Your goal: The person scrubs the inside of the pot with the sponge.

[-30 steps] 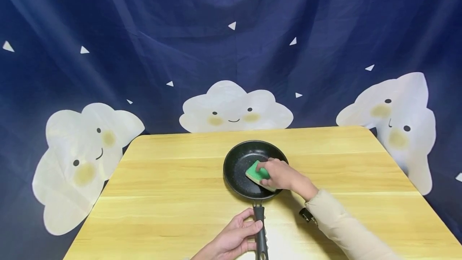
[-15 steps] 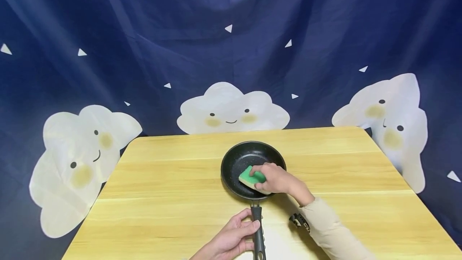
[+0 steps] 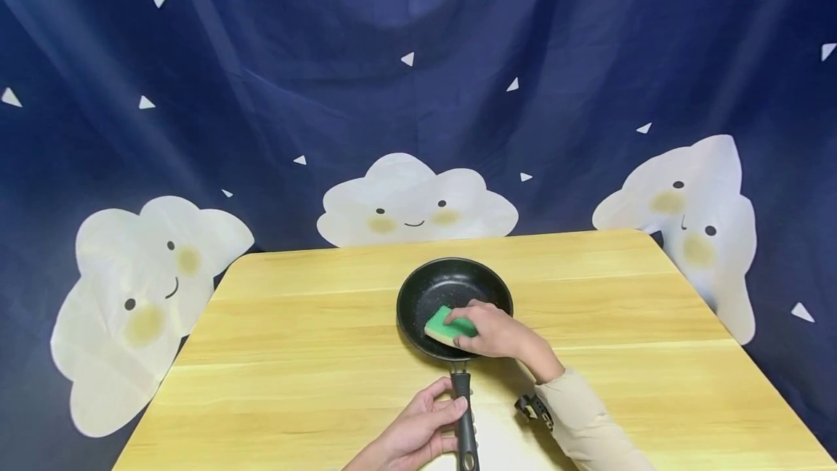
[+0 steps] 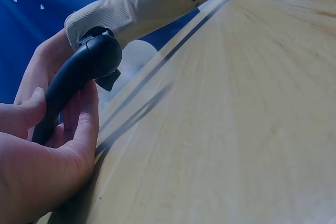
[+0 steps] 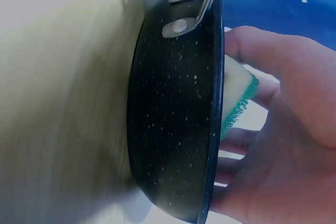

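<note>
A black frying pan (image 3: 421,293) stands on the wooden table, its handle (image 3: 463,413) pointing toward me. My left hand (image 3: 421,424) grips that handle, thumb on top; in the left wrist view the handle (image 4: 68,85) lies between thumb and fingers. Inside the pan, my right hand (image 3: 493,333) holds a sponge (image 3: 445,324) with a green scouring side up and a pale side below. From the right wrist view, the pan's speckled outer wall (image 5: 168,108) hides part of the sponge (image 5: 239,95), and the fingers of my right hand (image 5: 283,108) reach over the rim.
The light wooden table (image 3: 294,355) spreads around the pan. Behind it hangs a dark blue curtain (image 3: 314,78) printed with clouds and white triangles. A black wrist camera mount (image 3: 535,410) sits under the right sleeve (image 3: 588,420).
My right hand has moved the sponge left and slightly toward me across the pan. The left hand keeps its grip on the handle. The head view has shifted a little.
</note>
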A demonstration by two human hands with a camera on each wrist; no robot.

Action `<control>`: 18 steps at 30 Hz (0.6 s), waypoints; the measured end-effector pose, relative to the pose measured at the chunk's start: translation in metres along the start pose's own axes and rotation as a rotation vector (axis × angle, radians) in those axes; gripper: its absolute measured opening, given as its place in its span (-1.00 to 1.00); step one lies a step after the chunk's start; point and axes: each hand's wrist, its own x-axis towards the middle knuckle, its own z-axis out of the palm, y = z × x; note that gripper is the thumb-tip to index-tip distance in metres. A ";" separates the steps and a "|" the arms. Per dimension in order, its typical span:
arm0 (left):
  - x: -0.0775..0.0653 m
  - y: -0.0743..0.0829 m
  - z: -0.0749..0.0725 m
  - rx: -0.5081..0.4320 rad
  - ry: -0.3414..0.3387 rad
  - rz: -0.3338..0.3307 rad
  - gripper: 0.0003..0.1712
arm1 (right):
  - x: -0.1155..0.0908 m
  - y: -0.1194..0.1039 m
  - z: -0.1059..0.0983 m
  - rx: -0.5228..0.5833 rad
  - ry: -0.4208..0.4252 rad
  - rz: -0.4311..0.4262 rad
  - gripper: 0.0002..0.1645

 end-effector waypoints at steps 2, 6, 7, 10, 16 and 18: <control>0.000 -0.001 0.000 -0.003 0.001 0.000 -0.76 | -0.001 0.001 0.001 0.024 0.008 -0.032 -0.63; 0.001 -0.003 0.000 -0.019 -0.004 -0.001 -0.73 | -0.002 0.000 0.005 0.056 0.051 -0.082 -0.63; 0.001 -0.004 -0.001 -0.022 -0.007 -0.002 -0.73 | -0.002 -0.001 0.006 0.059 0.067 -0.087 -0.63; 0.001 -0.005 -0.002 -0.022 -0.018 -0.002 -0.73 | -0.002 -0.003 0.006 0.046 0.131 -0.083 -0.61; 0.001 -0.002 -0.003 -0.003 -0.002 -0.010 -0.70 | 0.002 -0.001 0.003 0.017 0.258 -0.046 -0.55; 0.001 -0.001 -0.003 0.008 0.002 -0.009 -0.67 | 0.003 0.001 0.001 0.015 0.288 -0.029 -0.54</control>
